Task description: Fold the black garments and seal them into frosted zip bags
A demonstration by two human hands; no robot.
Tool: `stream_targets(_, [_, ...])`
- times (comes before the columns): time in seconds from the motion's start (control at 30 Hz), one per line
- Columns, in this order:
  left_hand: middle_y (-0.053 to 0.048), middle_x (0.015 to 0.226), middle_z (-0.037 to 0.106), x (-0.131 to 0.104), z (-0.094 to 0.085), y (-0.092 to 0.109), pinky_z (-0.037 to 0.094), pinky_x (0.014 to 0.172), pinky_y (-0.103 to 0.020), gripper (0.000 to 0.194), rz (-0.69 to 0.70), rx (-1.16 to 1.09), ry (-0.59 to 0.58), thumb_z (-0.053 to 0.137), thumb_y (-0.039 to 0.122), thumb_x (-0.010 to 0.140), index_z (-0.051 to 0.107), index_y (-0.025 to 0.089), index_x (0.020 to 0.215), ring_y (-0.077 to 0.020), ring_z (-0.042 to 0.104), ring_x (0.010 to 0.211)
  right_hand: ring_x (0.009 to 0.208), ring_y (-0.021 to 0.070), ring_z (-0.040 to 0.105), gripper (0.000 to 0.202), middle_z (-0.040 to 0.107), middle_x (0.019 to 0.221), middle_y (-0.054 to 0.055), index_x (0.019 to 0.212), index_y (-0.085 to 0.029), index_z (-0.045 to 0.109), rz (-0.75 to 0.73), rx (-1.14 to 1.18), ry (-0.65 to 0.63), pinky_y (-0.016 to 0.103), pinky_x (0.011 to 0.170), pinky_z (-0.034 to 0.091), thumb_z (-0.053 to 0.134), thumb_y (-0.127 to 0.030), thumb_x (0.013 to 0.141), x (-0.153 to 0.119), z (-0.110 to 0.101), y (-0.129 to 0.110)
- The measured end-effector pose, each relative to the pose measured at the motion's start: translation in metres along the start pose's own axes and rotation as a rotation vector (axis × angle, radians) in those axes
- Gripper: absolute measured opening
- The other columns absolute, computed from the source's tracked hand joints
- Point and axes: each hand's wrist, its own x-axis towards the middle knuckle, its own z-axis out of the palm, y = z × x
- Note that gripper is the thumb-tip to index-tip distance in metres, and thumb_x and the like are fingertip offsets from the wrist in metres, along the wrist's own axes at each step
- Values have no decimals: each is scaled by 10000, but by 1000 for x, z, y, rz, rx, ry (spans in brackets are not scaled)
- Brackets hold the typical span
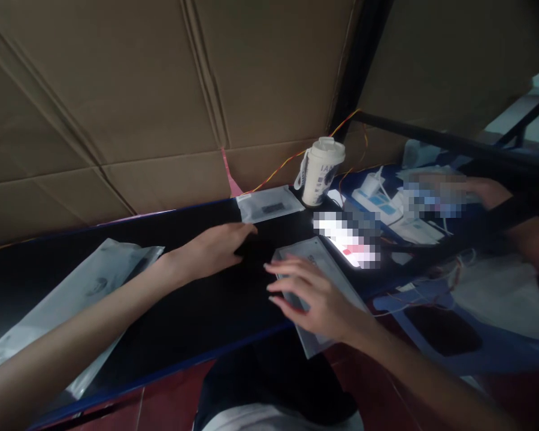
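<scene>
My left hand [215,248] hovers low over the black tabletop [215,296]. Thumb and fingers are apart, and nothing shows between them. Just beyond it, a translucent plastic pouch [258,206] with a dark rectangle inside lies near the table's back edge. My right hand [318,296] has its fingers spread and slightly curved above a second frosted pouch [341,278] with dark lettering. Whether it touches this pouch I cannot tell. Larger translucent pouches [78,299] overlap on the left, partly hidden under my left forearm.
A lidded white cup [322,173] with a strap stands at the back. Beside it lies a lit phone [348,239], its screen blurred. A power strip [377,200] and cables are at right, near another person's arm [498,194]. Cardboard [153,90] rises behind the table.
</scene>
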Motion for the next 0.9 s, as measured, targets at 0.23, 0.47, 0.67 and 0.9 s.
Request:
stream_targets(0.23, [-135,1161,533,-55,62,8,493,900,-437,433,-149,291,302,480,-7,647,554,174,1033,-296,538,1083,1122,313,571,362,622,1152,169,1122,-131,567,374,-324,-67,514,913,504,620,-376,860,-26,14,34])
stream_targets(0.47, [-182,1383,481,-78,101,18,429,1017,-490,650,-160,266,270,403,-34,624,424,148,1248,-302,444,1296,1231,382,494,551,554,1284,238,1102,-95,600,399,-439,-121,557,962,456,582,-570,825,-40,35,18])
stream_targets(0.67, [-157,1435,462,-74,99,16,425,1027,-481,752,-207,303,226,440,0,678,349,164,1406,-310,429,1319,1168,371,538,463,573,1257,229,1079,-114,631,428,-456,-94,545,888,501,577,-515,853,-34,44,2])
stream_targets(0.9, [-105,1407,515,-77,98,13,422,1049,-436,781,-209,194,248,417,-46,636,440,194,1379,-267,442,1319,1142,321,576,258,643,1201,184,1097,-111,653,403,-443,-172,485,897,523,544,-159,868,-24,47,-2])
